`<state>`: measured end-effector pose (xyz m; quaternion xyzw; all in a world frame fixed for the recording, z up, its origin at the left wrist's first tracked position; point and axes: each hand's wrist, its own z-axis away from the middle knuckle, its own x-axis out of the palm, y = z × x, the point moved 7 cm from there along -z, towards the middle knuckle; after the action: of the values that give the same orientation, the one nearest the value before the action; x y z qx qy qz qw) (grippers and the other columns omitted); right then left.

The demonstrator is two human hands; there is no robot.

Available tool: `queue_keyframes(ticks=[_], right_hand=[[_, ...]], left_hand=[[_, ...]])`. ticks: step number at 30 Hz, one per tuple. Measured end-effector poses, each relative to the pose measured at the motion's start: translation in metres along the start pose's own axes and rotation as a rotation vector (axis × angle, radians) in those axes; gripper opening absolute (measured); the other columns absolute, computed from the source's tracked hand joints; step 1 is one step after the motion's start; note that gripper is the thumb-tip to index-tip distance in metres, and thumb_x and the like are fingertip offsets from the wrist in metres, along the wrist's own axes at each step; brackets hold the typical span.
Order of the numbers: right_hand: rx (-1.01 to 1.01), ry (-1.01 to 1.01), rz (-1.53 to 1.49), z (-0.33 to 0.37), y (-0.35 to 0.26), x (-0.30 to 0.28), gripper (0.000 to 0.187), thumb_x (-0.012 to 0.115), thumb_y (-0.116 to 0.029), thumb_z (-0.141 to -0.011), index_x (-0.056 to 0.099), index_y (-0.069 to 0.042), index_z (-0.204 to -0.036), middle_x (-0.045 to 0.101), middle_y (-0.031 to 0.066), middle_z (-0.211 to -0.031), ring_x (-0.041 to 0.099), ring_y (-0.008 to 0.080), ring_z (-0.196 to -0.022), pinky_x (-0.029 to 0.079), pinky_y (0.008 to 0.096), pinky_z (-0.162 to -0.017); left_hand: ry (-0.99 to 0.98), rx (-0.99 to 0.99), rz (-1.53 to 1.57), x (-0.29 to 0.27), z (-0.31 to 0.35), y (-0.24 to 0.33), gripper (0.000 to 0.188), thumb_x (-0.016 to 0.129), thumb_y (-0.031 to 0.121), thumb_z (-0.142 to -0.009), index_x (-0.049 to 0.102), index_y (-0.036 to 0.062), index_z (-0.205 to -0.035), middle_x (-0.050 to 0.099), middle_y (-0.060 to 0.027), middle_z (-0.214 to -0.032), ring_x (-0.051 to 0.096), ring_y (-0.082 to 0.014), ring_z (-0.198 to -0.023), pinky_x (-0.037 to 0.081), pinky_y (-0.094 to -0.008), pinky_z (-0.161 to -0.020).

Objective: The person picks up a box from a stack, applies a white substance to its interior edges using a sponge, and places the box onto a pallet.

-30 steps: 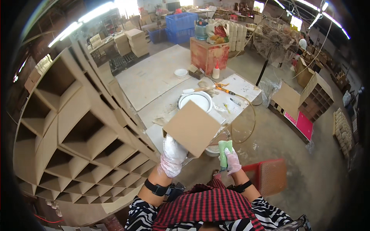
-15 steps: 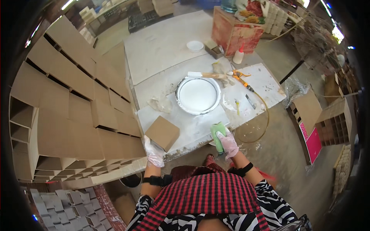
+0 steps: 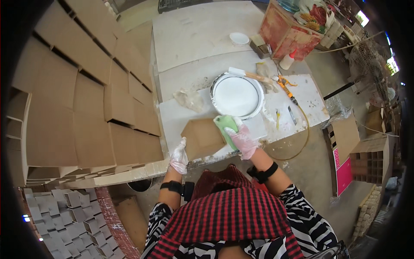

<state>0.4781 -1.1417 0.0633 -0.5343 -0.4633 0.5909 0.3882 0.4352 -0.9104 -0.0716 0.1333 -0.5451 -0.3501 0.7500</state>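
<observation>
My left hand [image 3: 179, 156], in a thin white-smeared glove, grips the lower left corner of a plain brown cardboard box [image 3: 202, 137]. The box is held tilted above the near edge of the table. In my right hand [image 3: 244, 140], gloved and white-smeared too, is a soft green sponge [image 3: 226, 127], pressed against the right side of the box. Just beyond the box stands a round tub of white liquid [image 3: 237, 97]. Across the tub's far rim lies a wide brush [image 3: 250, 74] with a wooden handle.
Stacked cardboard boxes [image 3: 51, 129] rise along the left of the table [image 3: 194, 26]. Right of the tub lie an orange air gun [image 3: 286, 88] with a hose, a yellow cutter [image 3: 277, 118] and a blade [image 3: 292, 115]. Farther back are a white bowl [image 3: 239, 39] and a red-capped bottle [image 3: 287, 60].
My right hand has brought the green sponge up and left, from beside the table edge onto the box. The box has turned and shifted in my left hand. The view has shifted as well.
</observation>
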Motion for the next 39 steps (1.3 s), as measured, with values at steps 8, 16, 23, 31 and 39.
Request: queue_keyframes(ticks=[8,16,23,31,39], right_hand=[[-0.309,-0.183,0.890,-0.010,-0.040,0.086,0.039,0.063,-0.024,-0.076,0.054,-0.009,-0.112,0.056,0.0145,-0.095,0.061,0.0293,-0.084,0.050,0.0384,-0.073],[-0.429,-0.596,1.073,0.058,-0.041,0.092,0.030,0.057,-0.021,-0.080,0.055,-0.015,-0.109,0.057,0.0125,-0.089,0.062,0.0280,-0.070,0.051,0.0406,-0.063],[-0.303,-0.469,1.143,0.022,-0.028,0.123,0.034,0.058,-0.013,-0.075,0.053,-0.017,-0.108,0.056,0.0068,-0.106,0.058,0.0266,-0.094,0.052,0.0390,-0.070],[-0.070,-0.426,0.952,0.001,-0.044,0.088,0.034,0.055,-0.017,-0.079,0.055,-0.025,-0.112,0.055,0.0038,-0.116,0.059,0.0252,-0.095,0.053,0.0365,-0.072],[-0.397,-0.805,0.855,0.059,-0.035,0.137,0.042,0.057,-0.012,-0.074,0.056,-0.025,-0.114,0.053,0.0029,-0.118,0.058,0.0281,-0.096,0.054,0.0378,-0.073]], left_hand=[[0.185,-0.127,0.036,0.001,-0.021,-0.017,0.055,0.042,0.050,-0.092,0.049,0.0056,-0.125,0.056,-0.0137,-0.117,0.058,-0.0237,-0.101,0.049,-0.0368,-0.087],[0.419,-0.127,-0.432,-0.074,-0.059,-0.049,0.060,0.045,0.058,-0.088,0.062,0.0043,-0.108,0.065,-0.0113,-0.094,0.063,-0.0227,-0.081,0.051,-0.0347,-0.070],[0.571,-0.050,-1.182,-0.075,-0.046,-0.024,0.061,0.045,0.057,-0.087,0.064,0.0015,-0.105,0.065,-0.0182,-0.089,0.063,-0.0274,-0.078,0.050,-0.0381,-0.069],[0.630,-0.098,-0.903,-0.096,-0.058,-0.041,0.056,0.043,0.052,-0.091,0.068,0.0021,-0.094,0.064,-0.0206,-0.080,0.062,-0.0328,-0.078,0.047,-0.0385,-0.071],[0.601,-0.053,-0.937,-0.084,-0.050,-0.033,0.062,0.038,0.056,-0.091,0.068,0.0021,-0.085,0.064,-0.0189,-0.081,0.060,-0.0325,-0.078,0.045,-0.0380,-0.074]])
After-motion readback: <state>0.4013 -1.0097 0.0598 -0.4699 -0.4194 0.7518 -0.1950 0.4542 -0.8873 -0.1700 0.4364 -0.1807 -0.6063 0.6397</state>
